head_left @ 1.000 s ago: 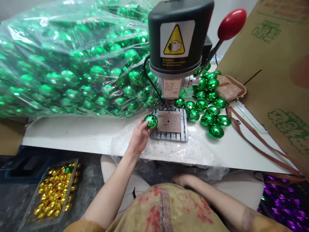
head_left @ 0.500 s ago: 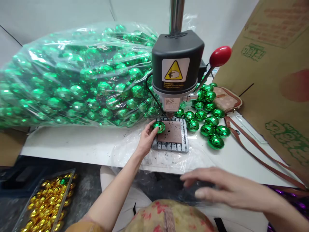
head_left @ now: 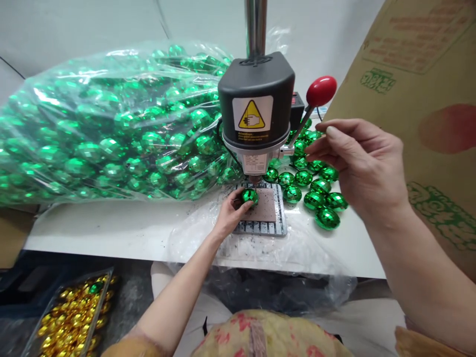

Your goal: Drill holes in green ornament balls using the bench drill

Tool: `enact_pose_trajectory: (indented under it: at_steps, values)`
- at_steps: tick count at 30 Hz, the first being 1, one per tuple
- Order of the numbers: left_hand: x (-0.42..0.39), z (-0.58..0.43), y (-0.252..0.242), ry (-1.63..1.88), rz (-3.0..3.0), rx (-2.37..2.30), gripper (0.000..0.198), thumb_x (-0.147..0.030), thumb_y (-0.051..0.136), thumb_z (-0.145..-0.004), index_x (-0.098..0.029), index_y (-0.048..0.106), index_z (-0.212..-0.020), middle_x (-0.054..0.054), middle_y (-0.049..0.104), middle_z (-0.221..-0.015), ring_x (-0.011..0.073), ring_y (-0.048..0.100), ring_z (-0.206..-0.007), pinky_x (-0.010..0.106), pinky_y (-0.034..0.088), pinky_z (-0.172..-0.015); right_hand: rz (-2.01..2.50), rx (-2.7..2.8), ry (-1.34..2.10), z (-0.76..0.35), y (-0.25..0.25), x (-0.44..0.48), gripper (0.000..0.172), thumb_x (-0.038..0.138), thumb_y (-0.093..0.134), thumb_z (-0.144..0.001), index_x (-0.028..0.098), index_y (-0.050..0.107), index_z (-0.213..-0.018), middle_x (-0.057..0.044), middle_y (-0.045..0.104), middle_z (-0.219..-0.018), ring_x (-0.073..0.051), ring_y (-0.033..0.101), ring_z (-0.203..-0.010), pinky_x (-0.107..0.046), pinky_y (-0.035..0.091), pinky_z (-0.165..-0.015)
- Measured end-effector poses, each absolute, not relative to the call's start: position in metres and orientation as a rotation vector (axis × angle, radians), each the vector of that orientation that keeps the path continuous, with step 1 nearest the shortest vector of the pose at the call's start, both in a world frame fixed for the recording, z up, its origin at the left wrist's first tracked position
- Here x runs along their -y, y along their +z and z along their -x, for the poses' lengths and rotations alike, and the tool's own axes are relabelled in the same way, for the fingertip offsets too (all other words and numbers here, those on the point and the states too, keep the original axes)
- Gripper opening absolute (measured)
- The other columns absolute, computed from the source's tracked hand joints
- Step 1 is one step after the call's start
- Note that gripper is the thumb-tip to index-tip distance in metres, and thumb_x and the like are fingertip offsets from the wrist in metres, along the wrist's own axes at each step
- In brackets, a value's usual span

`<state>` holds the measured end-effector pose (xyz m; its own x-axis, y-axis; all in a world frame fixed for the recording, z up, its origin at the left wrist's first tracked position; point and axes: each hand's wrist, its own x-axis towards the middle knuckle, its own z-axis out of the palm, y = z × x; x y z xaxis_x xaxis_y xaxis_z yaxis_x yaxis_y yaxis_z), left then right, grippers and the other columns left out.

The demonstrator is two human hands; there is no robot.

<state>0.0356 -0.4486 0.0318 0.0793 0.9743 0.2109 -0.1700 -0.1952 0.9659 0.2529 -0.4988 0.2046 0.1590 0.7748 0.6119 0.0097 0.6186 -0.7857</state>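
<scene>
My left hand [head_left: 227,214] grips a faceted green ball [head_left: 249,196] and holds it on the brown pad of the metal base plate [head_left: 265,224], right under the spindle of a small bench drill press [head_left: 256,111]. My right hand [head_left: 360,166] is raised at the right of the machine, fingers loosely curled and apart, holding nothing. Its fingertips are just below and to the right of the red knob [head_left: 321,90] of the press lever, not touching it.
A big clear plastic bag of green balls [head_left: 107,129] lies on the white table [head_left: 111,230] at the left. Several loose green balls [head_left: 316,191] sit right of the plate. A cardboard box [head_left: 427,99] stands at the right. A tray of gold balls [head_left: 70,315] is on the floor.
My right hand has risen from below the table edge up towards the red lever knob. My left hand has slid the green ball further onto the plate under the spindle.
</scene>
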Motion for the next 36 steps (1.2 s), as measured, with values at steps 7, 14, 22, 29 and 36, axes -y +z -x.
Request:
enact_pose_trajectory:
  at_steps: [7, 14, 22, 29, 36]
  values:
    - [0.453, -0.048, 0.034, 1.415, -1.498, -0.962, 0.049, -0.025, 0.084, -0.065, -0.022, 0.068, -0.111, 0.008, 0.066, -0.114, 0.0246, 0.06, -0.107, 0.037, 0.045, -0.099, 0.731, 1.322, 0.566, -0.251, 0.217, 0.491, 0.015, 0.02, 0.063, -0.088, 0.012, 0.067, -0.1, 0.003, 0.071, -0.072, -0.006, 0.067, -0.061, -0.023, 0.058, -0.064]
    - [0.453, -0.06, 0.029, 1.416, -1.438, -0.964, 0.05, -0.024, 0.084, -0.065, -0.023, 0.067, -0.112, 0.007, 0.065, -0.114, 0.0252, 0.058, -0.109, 0.038, 0.041, -0.101, 0.722, 1.292, 0.195, -0.248, 0.227, 0.484, 0.013, 0.026, 0.057, -0.091, 0.017, 0.063, -0.097, 0.001, 0.066, -0.089, -0.009, 0.066, -0.079, -0.027, 0.056, -0.073]
    - [0.451, -0.055, 0.029, 1.342, -1.567, -0.993, 0.05, -0.029, 0.081, -0.07, -0.021, 0.063, -0.116, 0.008, 0.066, -0.113, 0.0249, 0.06, -0.108, 0.037, 0.043, -0.099, 0.656, 1.308, 0.761, -0.228, 0.27, 0.462, 0.033, 0.036, 0.04, -0.092, 0.013, 0.054, -0.074, 0.006, 0.058, -0.062, -0.005, 0.061, -0.059, -0.024, 0.048, -0.064]
    - [0.452, -0.054, 0.031, 1.297, -1.693, -1.064, 0.051, -0.03, 0.078, -0.073, -0.02, 0.057, -0.119, 0.008, 0.064, -0.119, 0.0232, 0.059, -0.111, 0.037, 0.045, -0.1, 0.532, 1.224, 0.946, -0.204, 0.274, 0.458, 0.05, 0.031, 0.042, -0.095, 0.021, 0.036, -0.046, 0.006, 0.031, -0.037, -0.006, 0.02, -0.031, -0.023, 0.01, -0.033]
    - [0.449, -0.053, 0.026, 1.293, -1.689, -1.022, 0.053, -0.031, 0.078, -0.073, -0.021, 0.056, -0.12, 0.008, 0.063, -0.12, 0.0238, 0.059, -0.113, 0.038, 0.045, -0.101, 0.331, 1.394, 0.603, -0.205, 0.243, 0.482, 0.046, 0.035, 0.063, -0.084, 0.023, 0.045, -0.043, 0.006, 0.03, -0.038, -0.008, 0.033, -0.036, -0.028, 0.022, -0.039]
